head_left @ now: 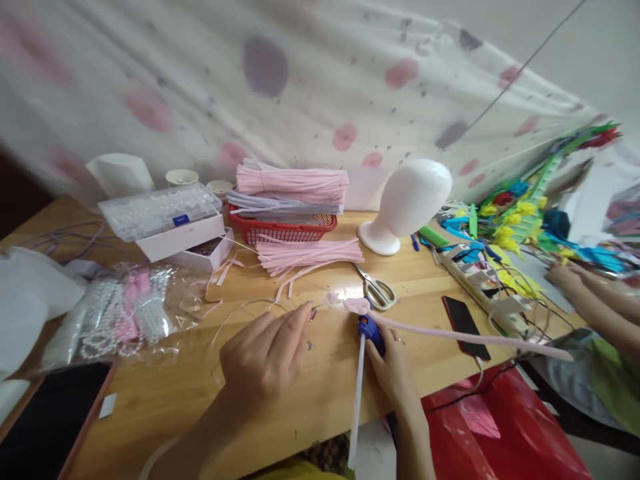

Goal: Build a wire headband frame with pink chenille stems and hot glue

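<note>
Above the middle of the wooden table, my left hand [267, 350] is closed in a pinch; what its fingertips hold is too small to make out. My right hand [393, 360] is wrapped round a blue glue gun [371, 331], from whose back a long white glue stick [357, 407] points down toward me. A pink fuzzy stem [465, 337] with a looped end [357, 306] lies across the top of the gun and stretches far to the right. Open-handled scissors [380, 292] rest just behind the gun. Pink stems [310, 255] lie in a bundle farther back.
A red basket [285, 231] of stems and a white foam head [413, 200] stand at the back. Bagged beads [130, 310] lie left. A phone [465, 327] and a power strip [483, 293] are right, near another person's arms [600, 297].
</note>
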Demonstrator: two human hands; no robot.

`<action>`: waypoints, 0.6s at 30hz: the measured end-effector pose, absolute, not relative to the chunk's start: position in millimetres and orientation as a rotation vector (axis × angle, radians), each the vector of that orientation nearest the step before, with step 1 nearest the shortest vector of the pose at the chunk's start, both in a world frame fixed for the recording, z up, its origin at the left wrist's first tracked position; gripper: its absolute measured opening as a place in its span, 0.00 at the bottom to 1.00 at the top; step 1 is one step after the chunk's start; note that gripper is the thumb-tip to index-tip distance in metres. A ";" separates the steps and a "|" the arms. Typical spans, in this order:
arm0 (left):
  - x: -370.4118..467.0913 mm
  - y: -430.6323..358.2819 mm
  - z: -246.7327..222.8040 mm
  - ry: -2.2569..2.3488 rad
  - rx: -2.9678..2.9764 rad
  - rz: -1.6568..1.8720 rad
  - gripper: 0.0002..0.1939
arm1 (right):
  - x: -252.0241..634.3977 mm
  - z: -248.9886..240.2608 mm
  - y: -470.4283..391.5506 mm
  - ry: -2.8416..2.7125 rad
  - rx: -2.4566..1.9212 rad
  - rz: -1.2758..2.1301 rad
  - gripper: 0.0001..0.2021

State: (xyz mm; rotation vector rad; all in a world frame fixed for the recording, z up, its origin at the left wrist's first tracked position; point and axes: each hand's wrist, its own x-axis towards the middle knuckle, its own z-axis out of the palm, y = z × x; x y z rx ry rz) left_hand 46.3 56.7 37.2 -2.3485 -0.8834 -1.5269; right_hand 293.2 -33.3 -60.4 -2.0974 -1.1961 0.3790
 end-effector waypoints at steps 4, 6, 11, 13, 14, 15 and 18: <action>45.5 56.4 32.7 -0.875 -2.377 -1.583 0.06 | 285.7 -60.6 -40.4 -1.190 -2.029 0.360 0.24; 44.4 57.0 30.4 -0.876 -2.390 -1.577 0.06 | 280.1 -61.2 -37.9 -1.185 -1.952 0.376 0.23; 41.3 58.0 25.5 -0.908 -2.397 -1.552 0.06 | 273.5 -58.5 -20.9 -1.208 -1.930 0.359 0.23; 40.1 58.1 23.9 -0.916 -2.402 -1.552 0.06 | 277.7 -49.4 -28.1 -1.257 -1.975 0.360 0.21; 39.7 58.2 23.3 -0.921 -2.408 -1.549 0.06 | 281.4 -41.5 -38.3 -1.280 -2.024 0.357 0.21; 39.4 58.4 22.8 -0.924 -2.413 -1.548 0.06 | 285.3 -31.4 -53.0 -1.303 -2.092 0.362 0.20; 40.1 58.7 22.8 -0.920 -2.427 -1.556 0.07 | 290.7 8.3 -110.4 -1.243 -2.231 0.380 0.18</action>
